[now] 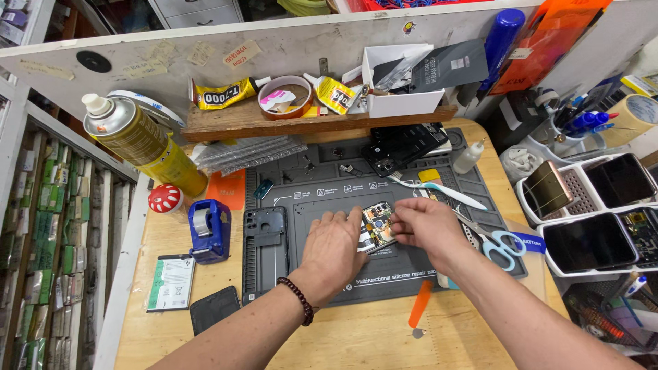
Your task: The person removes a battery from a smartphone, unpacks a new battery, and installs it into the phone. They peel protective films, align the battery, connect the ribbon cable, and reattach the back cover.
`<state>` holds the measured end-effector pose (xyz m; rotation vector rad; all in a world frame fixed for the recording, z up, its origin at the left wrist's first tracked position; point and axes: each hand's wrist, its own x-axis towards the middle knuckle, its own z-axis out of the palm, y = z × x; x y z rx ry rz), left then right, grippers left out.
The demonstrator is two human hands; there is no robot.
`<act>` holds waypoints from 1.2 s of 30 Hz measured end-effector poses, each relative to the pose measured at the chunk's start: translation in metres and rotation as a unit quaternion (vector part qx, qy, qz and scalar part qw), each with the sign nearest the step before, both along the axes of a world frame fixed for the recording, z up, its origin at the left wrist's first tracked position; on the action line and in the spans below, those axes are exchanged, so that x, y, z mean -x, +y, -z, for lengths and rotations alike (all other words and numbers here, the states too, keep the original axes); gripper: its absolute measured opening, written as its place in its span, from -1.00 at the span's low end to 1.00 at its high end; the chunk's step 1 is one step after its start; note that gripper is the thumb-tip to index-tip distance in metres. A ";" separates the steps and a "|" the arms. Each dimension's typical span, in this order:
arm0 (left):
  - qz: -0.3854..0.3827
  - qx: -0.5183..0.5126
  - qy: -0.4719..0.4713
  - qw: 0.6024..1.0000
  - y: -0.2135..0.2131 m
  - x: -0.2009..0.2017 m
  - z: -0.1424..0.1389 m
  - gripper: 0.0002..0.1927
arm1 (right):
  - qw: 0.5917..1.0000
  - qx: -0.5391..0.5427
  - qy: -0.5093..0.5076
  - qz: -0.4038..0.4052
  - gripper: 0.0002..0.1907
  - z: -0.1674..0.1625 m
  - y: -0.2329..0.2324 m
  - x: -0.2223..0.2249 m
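So the mat (411,270) sits in the middle of the table (157,329), and the opened phone (377,225) lies on it, between the left hand (332,250) and the right hand (425,226), both touching it. Left of the left hand there's a phone back cover (265,253) on the mat's edge, then a tape dispenser (209,229) further left. A spray can (140,140) leans behind that. The scissors (497,245) lie right of the right hand, with a toothbrush (439,188) behind it. Another phone (404,145) lies at the mat's back, in front of the shelf (226,123). Trays with phones (596,212) stand off to the far right.
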<state>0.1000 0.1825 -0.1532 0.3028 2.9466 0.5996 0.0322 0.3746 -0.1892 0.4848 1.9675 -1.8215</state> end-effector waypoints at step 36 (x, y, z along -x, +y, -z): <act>-0.256 -0.527 -0.177 0.791 -0.107 -0.032 -0.017 -0.16 | 0.995 -0.013 0.060 0.077 -0.78 0.007 0.009 -0.060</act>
